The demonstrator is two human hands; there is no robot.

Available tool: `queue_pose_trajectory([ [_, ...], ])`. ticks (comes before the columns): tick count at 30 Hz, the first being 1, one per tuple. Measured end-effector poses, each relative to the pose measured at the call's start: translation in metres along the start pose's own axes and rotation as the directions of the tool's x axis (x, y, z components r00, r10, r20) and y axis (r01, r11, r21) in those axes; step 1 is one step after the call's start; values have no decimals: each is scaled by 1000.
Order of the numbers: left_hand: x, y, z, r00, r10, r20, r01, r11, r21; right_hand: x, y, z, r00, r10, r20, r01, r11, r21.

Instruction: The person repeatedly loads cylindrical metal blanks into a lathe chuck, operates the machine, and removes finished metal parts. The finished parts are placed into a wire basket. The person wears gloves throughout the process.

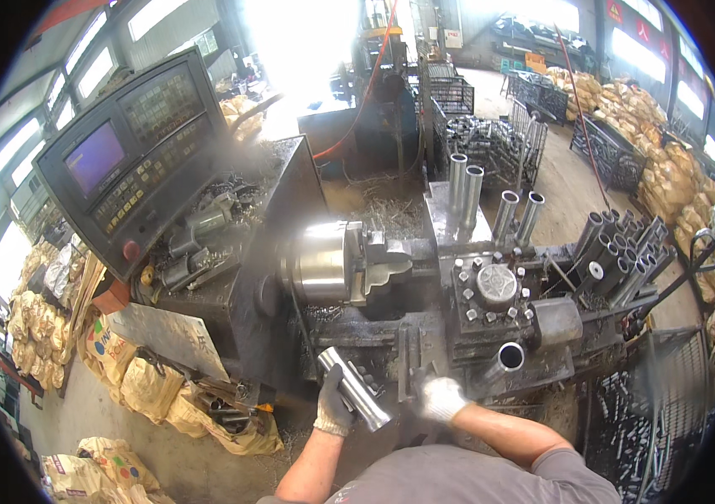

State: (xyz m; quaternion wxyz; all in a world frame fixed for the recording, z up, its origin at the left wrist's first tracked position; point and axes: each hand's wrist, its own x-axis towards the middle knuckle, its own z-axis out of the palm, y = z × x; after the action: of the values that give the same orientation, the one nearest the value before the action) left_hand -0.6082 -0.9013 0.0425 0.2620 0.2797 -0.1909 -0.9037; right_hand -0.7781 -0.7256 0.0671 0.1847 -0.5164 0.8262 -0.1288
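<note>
A shiny metal tube (351, 388) lies slantwise in my left hand (335, 410), which wears a dark-palmed work glove and has its fingers wrapped round it. To the right, my right hand (444, 397), in a white-backed glove, reaches the front of the lathe carriage (409, 357). Its fingers are dark and smeared, so I cannot make out their grip. Beyond both hands is the lathe chuck (324, 265) with stepped jaws (387, 273); no tube shows in them. The bolted tool post (496, 286) sits right of the chuck. A single tube (509, 358) stands near my right forearm.
Upright tubes (463, 189) stand behind the tool post, and many more tubes (618, 256) lean in a cluster at right. A control panel (118, 160) rises at left. Sacks (152, 386) line the floor at left; a mesh bin (664, 378) stands at lower right.
</note>
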Motion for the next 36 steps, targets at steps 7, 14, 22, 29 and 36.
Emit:
queue_pose_trajectory([
  [7, 14, 1, -31, 1000, 21, 12, -23, 990, 139, 30, 41, 31, 959, 182, -218, -125, 960, 251],
  [14, 18, -29, 5, 985, -3, 173, -7, 998, 59, 33, 8, -1, 994, 11, 109, -82, 727, 681],
  [22, 46, -29, 71, 885, -333, 326, 272, 937, 218, -20, -27, -96, 985, 163, 60, -145, 581, 800],
  [29, 182, -63, 61, 916, -340, 215, 147, 780, 608, 27, 2, -256, 796, -405, -450, 487, 870, 77],
  [36, 168, -69, 105, 978, 93, 185, -191, 743, 641, 208, 122, -252, 933, -350, -84, 192, 681, -707],
])
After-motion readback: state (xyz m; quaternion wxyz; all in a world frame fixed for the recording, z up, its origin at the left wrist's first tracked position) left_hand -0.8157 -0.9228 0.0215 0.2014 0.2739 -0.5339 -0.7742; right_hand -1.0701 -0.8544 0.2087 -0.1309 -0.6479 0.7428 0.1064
